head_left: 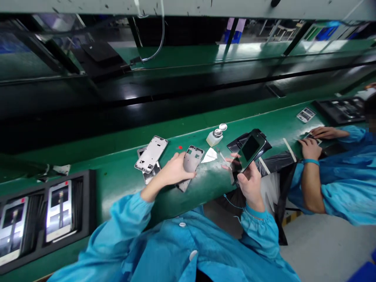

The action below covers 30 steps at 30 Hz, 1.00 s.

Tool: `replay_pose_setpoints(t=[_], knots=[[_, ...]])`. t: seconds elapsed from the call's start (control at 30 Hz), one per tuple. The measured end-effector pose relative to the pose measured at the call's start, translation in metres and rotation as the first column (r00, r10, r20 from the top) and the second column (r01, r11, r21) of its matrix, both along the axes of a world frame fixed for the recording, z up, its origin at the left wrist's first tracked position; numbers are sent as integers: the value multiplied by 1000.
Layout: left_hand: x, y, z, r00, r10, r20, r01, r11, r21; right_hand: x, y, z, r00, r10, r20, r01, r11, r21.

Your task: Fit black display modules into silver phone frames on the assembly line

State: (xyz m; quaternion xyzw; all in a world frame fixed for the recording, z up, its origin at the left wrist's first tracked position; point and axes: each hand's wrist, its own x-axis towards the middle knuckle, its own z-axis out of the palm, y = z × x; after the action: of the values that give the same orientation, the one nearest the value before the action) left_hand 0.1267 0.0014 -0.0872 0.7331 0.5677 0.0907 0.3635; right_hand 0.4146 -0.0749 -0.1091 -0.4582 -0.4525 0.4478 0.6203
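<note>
My left hand (pixel 173 170) is closed round the edges of a grey metal phone frame (pixel 194 156), tilted just over the green bench. In my right hand (pixel 251 182) is a dark phone screen (pixel 249 150), its glossy face turned up and its long edges between thumb and fingers. Left of my left hand, a silver phone frame (pixel 152 153) lies across other phone parts (pixel 151 176). Between my hands are a folded white wipe (pixel 209 155) and a small bottle (pixel 215 137) with its lid flipped up. Behind the phone screen lies black plastic film (pixel 237 143).
Phone parts stand in a black foam tray (pixel 91 203) at the left. A co-worker's hands (pixel 313 147) handle a part at the right, near another frame (pixel 306 114) and a black tray (pixel 326 107). A black bag (pixel 282 168) hangs at the bench edge. A dark conveyor (pixel 176 94) runs behind.
</note>
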Motion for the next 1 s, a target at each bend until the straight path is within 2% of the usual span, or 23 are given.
replay_pose_setpoints(t=[0.07,0.1,0.13,0.17,0.23,0.3,0.37,0.43,0.47,0.57,0.63,0.7,0.83,0.9,1.0], knots=[[-27,-28,6,976,-33,213,53,995,-87,-3,3,7,1000,7,-21,-7,1000,26],[-39,-47,6,862,62,503,55,975,-216,-5,5,10,999,13,-30,-12,999,33],[-49,-67,4,689,209,694,41,945,-325,-8,7,12,999,20,-35,-19,999,35],[-56,-86,0,543,333,771,27,911,-412,-11,10,14,999,33,-37,-32,999,34],[-64,-117,-9,418,489,766,64,825,-562,-20,18,17,996,75,-43,-73,997,35],[-62,-133,-15,364,597,715,79,744,-663,-31,26,23,992,118,-53,-115,992,53],[-56,-134,-17,305,687,660,76,673,-735,-44,31,32,985,163,-50,-159,985,70],[-49,-124,-12,240,739,629,62,635,-770,-58,32,45,977,214,-21,-212,975,71],[-46,-116,-8,210,741,638,57,642,-765,-65,32,52,971,240,1,-240,968,70],[-44,-85,11,154,678,719,-17,730,-684,-84,31,72,945,313,99,-322,942,98],[-48,-64,28,127,604,787,-114,797,-593,-95,33,80,909,366,197,-394,910,128],[-54,-46,47,118,524,844,-240,840,-487,-105,37,83,864,405,299,-462,874,152],[-68,-27,77,105,364,926,-477,835,-274,-118,42,84,804,419,422,-527,830,180],[-73,-25,84,42,249,967,-529,827,-190,-122,44,85,771,403,492,-558,800,219],[-80,-27,87,-77,128,989,-534,832,-149,-125,46,88,723,362,589,-606,742,287]])
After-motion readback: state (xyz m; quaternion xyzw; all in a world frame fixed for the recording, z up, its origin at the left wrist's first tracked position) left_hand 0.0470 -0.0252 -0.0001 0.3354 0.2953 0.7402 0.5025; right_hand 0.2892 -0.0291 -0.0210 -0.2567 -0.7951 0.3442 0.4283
